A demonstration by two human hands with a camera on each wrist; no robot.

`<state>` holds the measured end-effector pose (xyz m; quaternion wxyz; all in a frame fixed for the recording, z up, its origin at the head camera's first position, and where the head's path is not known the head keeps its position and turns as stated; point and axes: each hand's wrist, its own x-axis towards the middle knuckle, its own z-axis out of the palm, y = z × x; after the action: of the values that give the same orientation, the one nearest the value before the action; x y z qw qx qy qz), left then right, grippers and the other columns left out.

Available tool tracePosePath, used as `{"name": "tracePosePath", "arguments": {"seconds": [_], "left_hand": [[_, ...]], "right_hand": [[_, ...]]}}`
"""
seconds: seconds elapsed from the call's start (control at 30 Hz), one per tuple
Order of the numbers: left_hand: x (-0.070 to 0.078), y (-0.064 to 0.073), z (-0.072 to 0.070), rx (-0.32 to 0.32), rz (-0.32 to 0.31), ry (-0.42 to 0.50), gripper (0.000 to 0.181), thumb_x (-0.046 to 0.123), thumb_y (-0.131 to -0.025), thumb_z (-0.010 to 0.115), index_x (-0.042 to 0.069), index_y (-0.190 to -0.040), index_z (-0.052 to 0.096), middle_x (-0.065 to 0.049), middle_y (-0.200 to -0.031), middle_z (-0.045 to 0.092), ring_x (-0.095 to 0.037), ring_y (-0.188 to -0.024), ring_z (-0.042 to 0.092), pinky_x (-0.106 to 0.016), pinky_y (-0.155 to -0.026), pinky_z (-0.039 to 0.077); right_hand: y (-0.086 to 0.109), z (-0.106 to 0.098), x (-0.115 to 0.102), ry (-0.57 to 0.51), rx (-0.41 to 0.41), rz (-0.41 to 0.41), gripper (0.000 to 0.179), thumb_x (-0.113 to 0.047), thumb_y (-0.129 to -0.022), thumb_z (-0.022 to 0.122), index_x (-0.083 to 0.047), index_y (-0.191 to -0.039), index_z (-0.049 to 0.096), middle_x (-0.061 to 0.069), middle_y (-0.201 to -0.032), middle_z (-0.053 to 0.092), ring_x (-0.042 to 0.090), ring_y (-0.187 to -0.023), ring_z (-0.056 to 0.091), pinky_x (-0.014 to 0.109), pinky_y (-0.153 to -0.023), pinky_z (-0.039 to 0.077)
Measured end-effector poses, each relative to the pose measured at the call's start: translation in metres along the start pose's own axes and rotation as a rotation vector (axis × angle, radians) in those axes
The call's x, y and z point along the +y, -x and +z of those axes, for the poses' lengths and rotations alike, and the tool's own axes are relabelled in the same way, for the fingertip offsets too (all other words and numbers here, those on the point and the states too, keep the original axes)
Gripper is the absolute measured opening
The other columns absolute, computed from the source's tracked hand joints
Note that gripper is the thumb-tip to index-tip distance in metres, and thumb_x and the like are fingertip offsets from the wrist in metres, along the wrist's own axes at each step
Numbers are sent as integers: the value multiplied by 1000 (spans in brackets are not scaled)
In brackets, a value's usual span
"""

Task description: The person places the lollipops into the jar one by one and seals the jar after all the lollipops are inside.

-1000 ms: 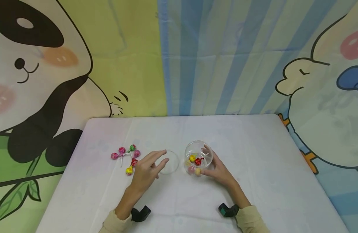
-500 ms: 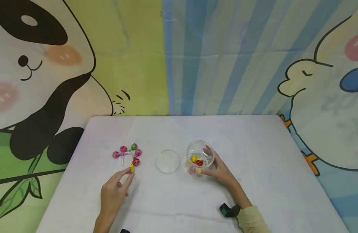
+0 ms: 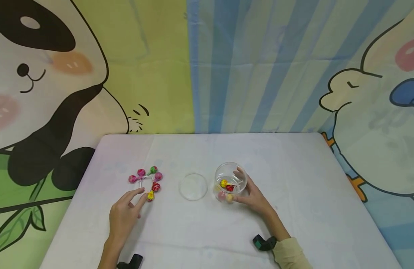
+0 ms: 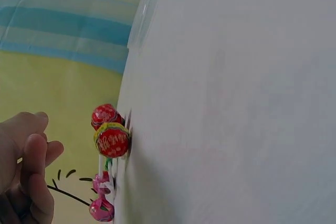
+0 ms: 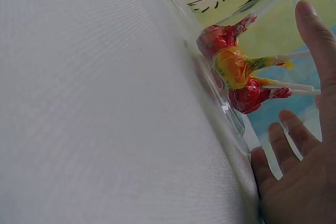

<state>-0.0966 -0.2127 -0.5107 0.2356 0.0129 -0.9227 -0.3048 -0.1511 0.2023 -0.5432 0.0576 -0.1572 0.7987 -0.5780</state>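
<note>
My left hand (image 3: pixel 124 211) is at the lower left of a small group of lollipops, its thumb and index fingertips apart. A yellow-and-red lollipop (image 3: pixel 150 196) lies right by those fingertips; in the left wrist view a gap shows between the fingers (image 4: pixel 37 153) and the lollipop heads. Beside it lies a red lollipop (image 3: pixel 155 186). My right hand (image 3: pixel 252 198) holds a clear round jar (image 3: pixel 230 168) from its right side, thumb in front and fingers behind. Inside the jar are several lollipops, a yellow one (image 5: pixel 231 67) and red ones (image 5: pixel 251 97) among them.
Between the hands, a clear round lid (image 3: pixel 193 186) lies flat on the white-covered table (image 3: pixel 207 231). Farther back left are pink lollipops (image 3: pixel 132 179) and a green one (image 3: pixel 153 169), sticks pointing inward. A cartoon-printed curtain (image 3: pixel 260 67) stands behind the table.
My left hand has moved left from beside the lid to the yellow-and-red lollipop, touched it, then drawn slightly back left with fingertips apart. The right hand stays on the jar.
</note>
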Motion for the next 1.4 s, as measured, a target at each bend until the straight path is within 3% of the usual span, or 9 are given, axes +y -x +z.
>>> {"name": "tracePosePath", "arguments": {"seconds": [0.1, 0.13, 0.23, 0.33, 0.5, 0.87, 1.1, 1.27, 1.4], "left_hand": [[-9, -17, 4, -23, 39, -28, 31, 12, -77, 82, 9, -107, 74, -10, -98, 75, 1, -40, 39, -17, -40, 30], [-12, -23, 6, -33, 59, -45, 32, 12, -76, 82, 9, -107, 73, -10, -99, 74, -3, -44, 48, -19, -43, 36], [-18, -41, 13, -80, 134, -105, 34, 13, -75, 83, 9, -107, 74, -10, -103, 74, -20, -64, 67, -29, -50, 48], [-22, -54, 20, -141, 204, -153, 30, 15, -76, 82, 12, -105, 75, -6, -103, 74, -29, -86, 72, -37, -56, 52], [-26, -65, 27, -182, 253, -185, 23, 14, -78, 80, 15, -100, 75, -2, -100, 73, -26, -79, 72, -37, -52, 49], [-29, -69, 30, -221, 228, -189, 20, 14, -80, 79, 15, -100, 77, -2, -92, 74, -25, -72, 70, -34, -50, 46], [-30, -70, 18, -109, 218, -167, 28, 12, -80, 79, 13, -107, 75, -6, -95, 74, -18, -62, 65, -24, -48, 42], [-36, -64, -6, 8, 119, -149, 26, 9, -81, 78, 10, -106, 74, -10, -95, 74, -15, -49, 58, -20, -46, 37], [-44, -50, -26, 45, 24, -181, 21, 10, -83, 76, 7, -103, 74, -14, -92, 74, -18, -47, 59, -22, -45, 36]], "right_hand": [[0, 0, 1, 2, -2, 2, 98, -15, -76, 81, -22, -154, 23, 14, -154, 38, 42, -144, 28, 70, -112, 14], [0, 0, 1, 1, 0, 1, 98, -15, -75, 81, -21, -154, 23, 14, -153, 39, 42, -144, 28, 70, -112, 14], [0, -1, 0, 1, 0, -1, 98, -15, -75, 81, -23, -154, 23, 14, -153, 39, 42, -144, 29, 71, -112, 14], [0, 0, -1, -9, 0, 9, 98, -17, -75, 81, -26, -154, 24, 14, -153, 39, 41, -144, 30, 70, -112, 14], [-1, 1, -1, -5, 0, 39, 97, -19, -75, 81, -29, -153, 24, 10, -154, 39, 39, -145, 28, 69, -113, 14], [0, 0, -1, -7, 1, 21, 97, -18, -76, 81, -31, -153, 24, 11, -154, 39, 40, -145, 29, 70, -113, 13], [0, 1, 0, -9, 0, 23, 99, -16, -75, 82, -30, -153, 23, 11, -154, 40, 39, -144, 30, 69, -113, 13], [0, 2, 0, -9, 1, 41, 98, -17, -76, 82, -28, -154, 23, 9, -154, 39, 38, -145, 29, 68, -114, 12], [0, 2, -1, -8, 3, 27, 98, -17, -75, 82, -26, -154, 24, 11, -154, 40, 39, -145, 29, 68, -114, 13]]}}
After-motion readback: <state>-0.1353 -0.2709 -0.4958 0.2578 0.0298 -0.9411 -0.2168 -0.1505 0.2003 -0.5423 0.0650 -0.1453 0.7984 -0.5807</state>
